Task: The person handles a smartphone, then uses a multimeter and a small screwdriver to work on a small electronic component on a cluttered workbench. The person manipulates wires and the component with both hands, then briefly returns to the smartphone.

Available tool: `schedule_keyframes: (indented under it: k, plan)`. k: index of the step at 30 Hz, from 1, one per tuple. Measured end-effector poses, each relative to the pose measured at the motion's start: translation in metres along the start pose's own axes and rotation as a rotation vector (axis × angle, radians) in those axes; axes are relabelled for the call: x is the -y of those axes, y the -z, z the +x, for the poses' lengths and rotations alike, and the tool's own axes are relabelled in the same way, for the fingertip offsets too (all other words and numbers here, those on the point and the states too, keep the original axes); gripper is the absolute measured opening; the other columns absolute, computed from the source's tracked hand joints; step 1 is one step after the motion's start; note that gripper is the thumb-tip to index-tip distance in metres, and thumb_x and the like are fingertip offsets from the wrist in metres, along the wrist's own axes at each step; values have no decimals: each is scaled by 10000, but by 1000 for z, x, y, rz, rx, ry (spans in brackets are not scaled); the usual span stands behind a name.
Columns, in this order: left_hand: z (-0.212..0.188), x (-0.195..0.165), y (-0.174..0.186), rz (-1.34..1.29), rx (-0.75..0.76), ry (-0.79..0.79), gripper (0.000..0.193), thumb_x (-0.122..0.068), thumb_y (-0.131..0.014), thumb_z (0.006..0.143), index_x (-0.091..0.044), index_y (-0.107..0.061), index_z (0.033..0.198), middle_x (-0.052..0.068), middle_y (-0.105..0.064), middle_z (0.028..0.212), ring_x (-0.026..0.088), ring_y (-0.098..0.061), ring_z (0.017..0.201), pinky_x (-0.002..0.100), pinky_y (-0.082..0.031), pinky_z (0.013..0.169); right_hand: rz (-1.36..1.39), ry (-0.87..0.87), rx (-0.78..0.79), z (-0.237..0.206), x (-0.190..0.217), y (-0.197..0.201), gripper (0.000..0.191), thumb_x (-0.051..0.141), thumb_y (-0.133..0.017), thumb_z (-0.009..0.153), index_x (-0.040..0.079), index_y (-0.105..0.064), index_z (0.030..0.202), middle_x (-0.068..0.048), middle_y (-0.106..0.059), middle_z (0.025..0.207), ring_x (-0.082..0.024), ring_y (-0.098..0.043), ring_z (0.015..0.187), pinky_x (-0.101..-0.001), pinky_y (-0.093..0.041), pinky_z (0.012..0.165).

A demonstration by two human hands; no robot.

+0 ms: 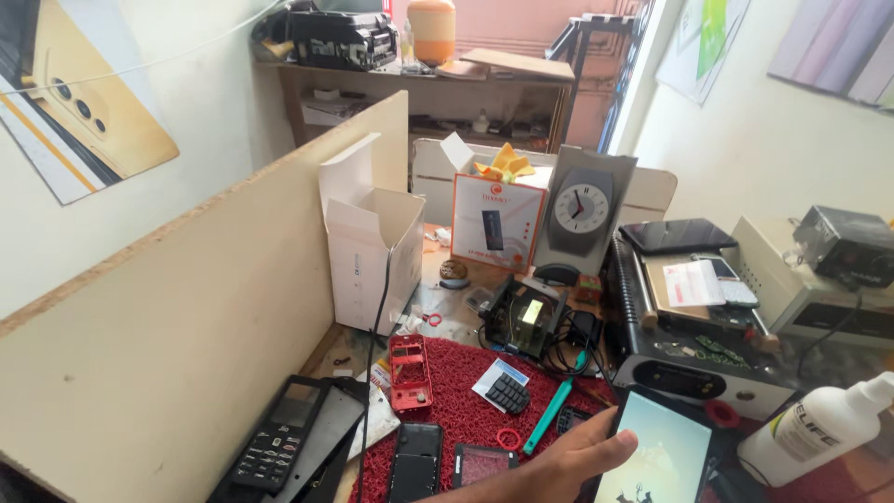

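My left hand (559, 466) comes in from the bottom edge and grips the left side of a smartphone (663, 452) with a lit screen, thumb laid along its edge. The phone stands tilted over the front right of a red mat (461, 387). Just left of the hand lie a small dark phone frame (482, 463), a red ring (507, 438) and a teal tool (549, 414). My right hand is not in view.
On the mat lie a red phone housing (410, 373), a black phone (416, 461) and a keypad piece (507, 393). A keypad phone (279, 438) lies left. A wooden partition (186, 317), white open box (372, 242), clock (582, 207), grey machine (694, 368) and white bottle (819, 428) surround them.
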State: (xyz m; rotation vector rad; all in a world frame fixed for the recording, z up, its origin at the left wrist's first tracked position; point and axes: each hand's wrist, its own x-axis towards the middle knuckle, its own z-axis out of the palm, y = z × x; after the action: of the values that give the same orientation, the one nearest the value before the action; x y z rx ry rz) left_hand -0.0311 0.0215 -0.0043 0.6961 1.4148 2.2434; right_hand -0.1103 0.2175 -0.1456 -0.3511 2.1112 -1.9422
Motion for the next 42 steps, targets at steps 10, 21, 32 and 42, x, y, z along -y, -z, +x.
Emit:
schedule_keyframes:
  k: [10, 21, 32, 42]
  plan:
    - [-4, -4, -2, 39, -2, 5, 900, -593, -511, 1018, 25, -267, 1626, 186, -466, 1487, 249, -426, 1402, 403, -307, 1174, -161, -71, -25, -4, -8, 16, 884, 9, -689, 815, -14, -273, 1595, -258, -623, 1350, -360, -671, 1172, -518, -543, 972]
    - [1, 4, -1, 64, -47, -6, 803, -592, -483, 1014, 4, -340, 1533, 132, -560, 1318, 175, -540, 1252, 338, -428, 1078, -290, -88, -62, -18, 11, 18, 887, 13, -690, 784, 14, -289, 1575, -248, -634, 1345, -350, -674, 1180, -509, -526, 990]
    - [1, 2, -2, 23, -70, -68, 689, -510, -514, 1056, 27, -420, 1478, 95, -581, 1256, 160, -551, 1179, 321, -454, 1010, -192, -31, -109, -46, 11, 18, 890, 16, -691, 754, 42, -305, 1556, -238, -644, 1340, -341, -677, 1188, -501, -510, 1008]
    - [-3, -1, -7, 139, -129, -18, 710, -555, -460, 1027, 17, -480, 1445, 148, -653, 1213, 186, -633, 1158, 313, -499, 1017, 552, 87, -256, -136, 93, -66, 827, -2, -635, 714, -40, -344, 1487, -248, -649, 1201, -340, -711, 1026, -536, -659, 716]
